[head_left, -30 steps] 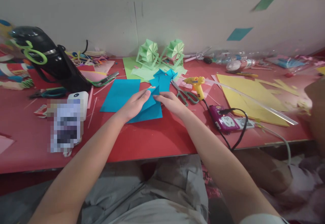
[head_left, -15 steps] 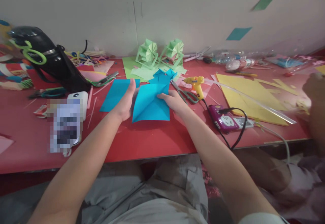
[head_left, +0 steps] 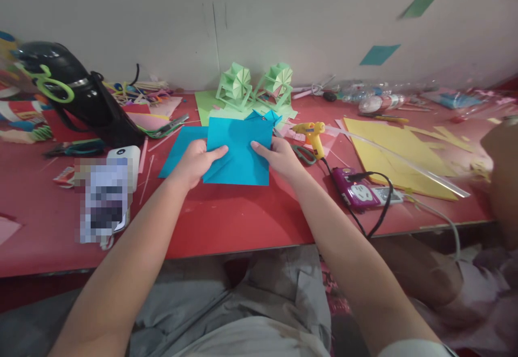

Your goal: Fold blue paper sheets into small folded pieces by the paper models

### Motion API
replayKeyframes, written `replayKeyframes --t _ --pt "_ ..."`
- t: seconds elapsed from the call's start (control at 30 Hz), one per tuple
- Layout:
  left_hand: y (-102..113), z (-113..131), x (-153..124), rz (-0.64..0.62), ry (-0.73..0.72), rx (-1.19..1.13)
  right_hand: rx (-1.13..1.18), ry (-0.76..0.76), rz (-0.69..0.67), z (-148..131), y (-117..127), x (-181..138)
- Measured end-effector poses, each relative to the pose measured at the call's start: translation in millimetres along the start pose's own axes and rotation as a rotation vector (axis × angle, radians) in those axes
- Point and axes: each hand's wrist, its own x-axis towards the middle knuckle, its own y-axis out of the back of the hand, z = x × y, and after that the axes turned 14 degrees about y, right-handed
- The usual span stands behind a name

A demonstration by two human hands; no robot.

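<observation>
Between my hands is a squarish sheet of blue paper (head_left: 240,152), raised above the red table, with a faint diagonal crease at its lower left. My left hand (head_left: 198,160) pinches its left edge, thumb on top. On the right edge, my right hand (head_left: 279,156) grips the same way; the fingers of both are hidden behind the paper. Another blue sheet (head_left: 178,149) lies on the table, partly covered by my left hand. A folded blue paper piece (head_left: 265,117) shows just behind the held sheet. Scissors (head_left: 304,154) rest beyond my right hand.
A yellow glue gun (head_left: 313,135) and a purple power strip (head_left: 358,189) with cords lie to the right, near yellow sheets (head_left: 388,152). Two green paper wheels (head_left: 237,84) stand at the back. Leftward are a black bottle (head_left: 81,92) and a phone (head_left: 105,200). Someone's arm (head_left: 504,173) is at far right.
My left hand, open beside the paper before, has closed on its left edge. The sheet has risen slightly and looks flatter. The other person's arm at the right has shifted.
</observation>
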Motion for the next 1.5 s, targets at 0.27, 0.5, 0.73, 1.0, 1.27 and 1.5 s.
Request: replayKeyframes --t 0.27,0.5,0.73,1.0,1.27,1.5 --pt "8 -2 3 -0.041 -0.098 0.040 0.152 0.005 -0.034 -5 0 1" --pt "20 5 -6 -0.202 0.004 0.022 0.160 -0.042 0.087 -1 3 4" --pt "28 12 -15 -0.428 0.083 0.064 0.152 -0.052 0.125 0 9 5" --pt "4 6 -13 -0.296 0.216 0.101 0.093 0.033 -0.083 2 -4 0" --pt "-13 -7 0 -0.301 0.094 0.043 0.050 0.082 0.041 4 -8 2" --pt "-13 -4 3 -0.052 0.010 -0.097 0.145 -0.131 0.089 4 -8 5"
